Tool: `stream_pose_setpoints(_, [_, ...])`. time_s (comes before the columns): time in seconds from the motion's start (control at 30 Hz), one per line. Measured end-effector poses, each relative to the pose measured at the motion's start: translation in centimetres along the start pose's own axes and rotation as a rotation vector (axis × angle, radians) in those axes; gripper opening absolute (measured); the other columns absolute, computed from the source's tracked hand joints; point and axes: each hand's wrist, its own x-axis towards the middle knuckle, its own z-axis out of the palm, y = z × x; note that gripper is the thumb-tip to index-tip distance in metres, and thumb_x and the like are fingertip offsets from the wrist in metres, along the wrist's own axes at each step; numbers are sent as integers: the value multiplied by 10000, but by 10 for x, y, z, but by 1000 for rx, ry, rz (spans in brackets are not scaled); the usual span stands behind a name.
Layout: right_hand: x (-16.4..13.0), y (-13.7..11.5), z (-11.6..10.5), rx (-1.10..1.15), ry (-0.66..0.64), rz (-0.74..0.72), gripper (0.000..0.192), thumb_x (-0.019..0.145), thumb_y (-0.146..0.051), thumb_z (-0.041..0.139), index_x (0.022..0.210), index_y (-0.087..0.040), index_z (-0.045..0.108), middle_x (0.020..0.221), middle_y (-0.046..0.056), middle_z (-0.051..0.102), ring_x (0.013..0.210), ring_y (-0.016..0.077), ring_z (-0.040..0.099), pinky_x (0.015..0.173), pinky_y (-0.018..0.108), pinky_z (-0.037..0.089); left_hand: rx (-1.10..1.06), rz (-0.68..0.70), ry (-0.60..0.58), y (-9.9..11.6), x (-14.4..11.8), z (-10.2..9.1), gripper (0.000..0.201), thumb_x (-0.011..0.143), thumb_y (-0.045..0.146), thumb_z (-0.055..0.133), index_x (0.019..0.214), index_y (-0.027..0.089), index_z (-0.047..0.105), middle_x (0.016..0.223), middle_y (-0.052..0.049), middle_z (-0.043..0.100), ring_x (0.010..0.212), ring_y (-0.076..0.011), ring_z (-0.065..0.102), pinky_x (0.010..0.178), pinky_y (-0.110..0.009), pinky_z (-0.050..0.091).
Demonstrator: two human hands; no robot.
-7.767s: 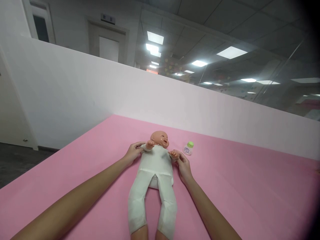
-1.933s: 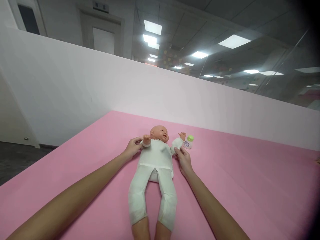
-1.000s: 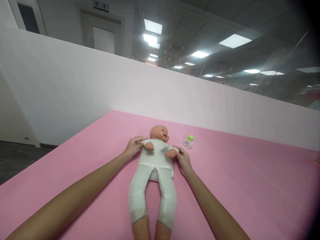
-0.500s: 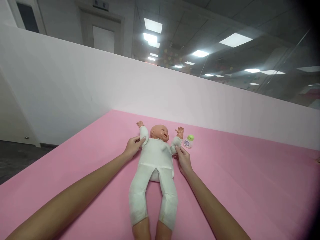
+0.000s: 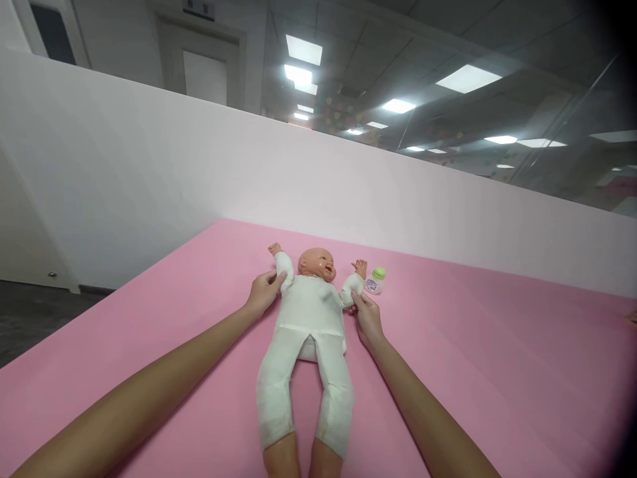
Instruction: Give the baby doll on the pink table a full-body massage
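Observation:
A baby doll (image 5: 313, 312) with a white cloth body lies on its back on the pink tabletop (image 5: 448, 372), its head toward the far wall and its legs toward me. Its bare feet run off the bottom of the view. My left hand (image 5: 263, 292) is closed around the doll's arm on the left, thumb on top of the white sleeve. On the other side, my right hand (image 5: 367, 315) pinches the doll's other arm near the elbow. Both doll arms point up and outward. A small clear bottle (image 5: 373, 285) with a green cap is just beyond my right hand.
Behind the tabletop runs a low white wall (image 5: 318, 179), with glass above its right part reflecting ceiling lights. The table's left edge drops to a dark floor (image 5: 40, 325). Something small and skin-coloured (image 5: 632, 317) shows at the far right edge, too little to make out.
Both doll arms have spread slightly farther outward, the left one to the left and the right one to the right. My hands have shifted a little with them.

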Motion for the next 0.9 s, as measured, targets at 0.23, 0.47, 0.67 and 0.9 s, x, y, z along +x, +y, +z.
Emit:
stream_pose_setpoints(0.23, [-1,-4,0,36,50,-20,497,645,-482,923,993,-221,681,691,-36,639,566,129,490,549,274,405,-87,-94,63,1,2,0,578,775,613,773,1151,194,643,861,-37,729,650,-159,602,637,-264,454])
stream_pose_setpoints(0.47, [-1,-4,0,-3,36,-2,431,661,-487,904,927,-219,697,640,-45,600,553,128,460,545,278,384,-109,-86,26,1,2,1,556,775,614,771,1123,208,620,805,-5,689,595,-129,555,597,-254,435])
stream_pose_setpoints(0.67, [1,-2,-3,-28,-42,-27,349,750,-496,853,748,-207,657,628,-44,540,575,120,434,542,268,351,-109,-81,-18,5,2,0,661,736,624,788,1215,183,674,807,-29,677,660,-151,556,605,-262,428])
stream_pose_setpoints(0.9, [1,-3,-3,-50,-40,0,386,751,-525,841,697,-203,634,621,-39,546,574,123,442,552,276,351,-121,-95,-43,10,0,0,645,753,622,781,1201,160,735,909,-67,715,714,-163,569,612,-259,422])
